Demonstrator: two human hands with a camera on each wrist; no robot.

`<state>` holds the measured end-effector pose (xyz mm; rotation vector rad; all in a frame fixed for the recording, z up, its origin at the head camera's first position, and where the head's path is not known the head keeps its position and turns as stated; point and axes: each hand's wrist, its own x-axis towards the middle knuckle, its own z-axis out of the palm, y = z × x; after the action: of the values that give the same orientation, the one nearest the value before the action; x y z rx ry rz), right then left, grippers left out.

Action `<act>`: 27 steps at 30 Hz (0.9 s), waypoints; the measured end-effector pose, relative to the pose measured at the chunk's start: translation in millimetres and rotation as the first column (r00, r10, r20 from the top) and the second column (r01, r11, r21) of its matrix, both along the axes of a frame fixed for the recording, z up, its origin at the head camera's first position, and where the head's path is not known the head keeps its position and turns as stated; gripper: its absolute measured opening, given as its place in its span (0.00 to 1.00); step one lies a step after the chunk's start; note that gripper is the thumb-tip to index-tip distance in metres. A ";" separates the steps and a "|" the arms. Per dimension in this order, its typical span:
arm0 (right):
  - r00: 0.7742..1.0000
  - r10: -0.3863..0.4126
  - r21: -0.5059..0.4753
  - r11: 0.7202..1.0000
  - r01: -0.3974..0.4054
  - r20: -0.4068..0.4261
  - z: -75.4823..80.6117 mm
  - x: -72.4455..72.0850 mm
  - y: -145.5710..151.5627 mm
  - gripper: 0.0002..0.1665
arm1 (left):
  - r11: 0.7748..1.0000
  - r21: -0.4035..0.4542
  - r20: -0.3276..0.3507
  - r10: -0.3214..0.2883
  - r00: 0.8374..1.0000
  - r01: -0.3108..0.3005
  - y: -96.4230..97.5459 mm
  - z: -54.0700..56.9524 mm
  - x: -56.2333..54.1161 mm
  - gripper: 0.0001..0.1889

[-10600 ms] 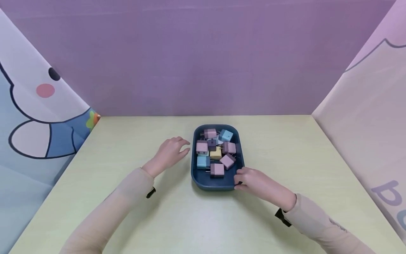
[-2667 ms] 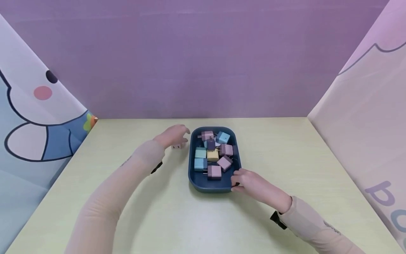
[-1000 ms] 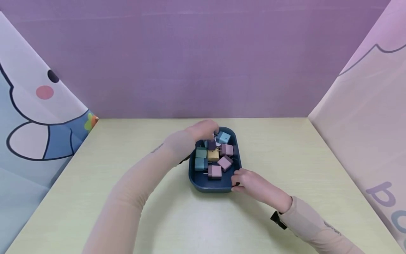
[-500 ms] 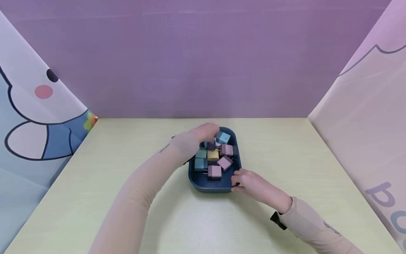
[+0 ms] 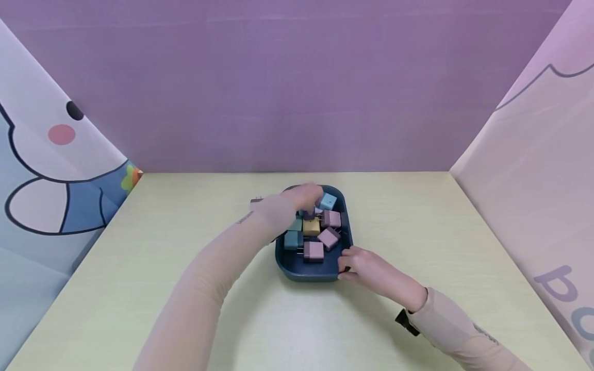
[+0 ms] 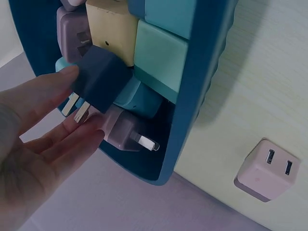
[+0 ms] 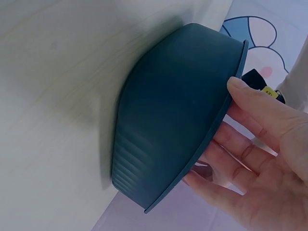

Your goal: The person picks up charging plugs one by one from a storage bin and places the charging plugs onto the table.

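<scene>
Navy two-prong charger: on the heap in the dark blue tray, toward the tray's far end on my head feed.
Left wrist only: I get its two flat prongs clearly; from the head, the left hand covers part of it.
Left hand: fingers part-curled, thumb tip on the navy body, fingertips by the mauve charger underneath. I can't tell if it has a pinch on either.
Right hand: holds the tray rim at the near right corner, thumb outside, fingers inside.
Right wrist only: outer tray wall, curved, with a ribbed stretch.
Loose pink charger: on the tabletop, left of the tray. Left wrist shows two slots; head shows its prong end past the sleeve.
Materials: chargers boxy, smooth plastic by the look, bright metal prongs. Tray smooth, round-cornered. Tabletop pale, wood-grained.
Navy axis: tilted; prongs aim lower left in left wrist, toward the palm, long axis slanting down from upper right.
Tray axis: runs away from me on the head feed.
</scene>
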<state>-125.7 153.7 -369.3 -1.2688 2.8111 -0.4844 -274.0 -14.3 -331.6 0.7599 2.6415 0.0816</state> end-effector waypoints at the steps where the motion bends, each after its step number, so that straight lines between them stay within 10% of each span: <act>1: 1.000 0.000 0.000 1.000 0.000 0.000 0.0 -0.1 0.0 0.06 | 1.000 -0.010 -0.004 -0.007 1.000 0.007 0.7 -0.8 -0.2 0.13; 27: 1.000 0.000 -0.018 1.000 0.000 -0.009 -2.9 -3.4 -0.1 0.07 | 0.997 -0.073 -0.002 -0.014 1.000 0.014 9.4 -11.6 -2.4 0.10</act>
<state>-129.1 153.6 -372.2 -1.2775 2.8206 -0.5070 -276.4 -4.9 -343.2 0.7548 2.6259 -0.0198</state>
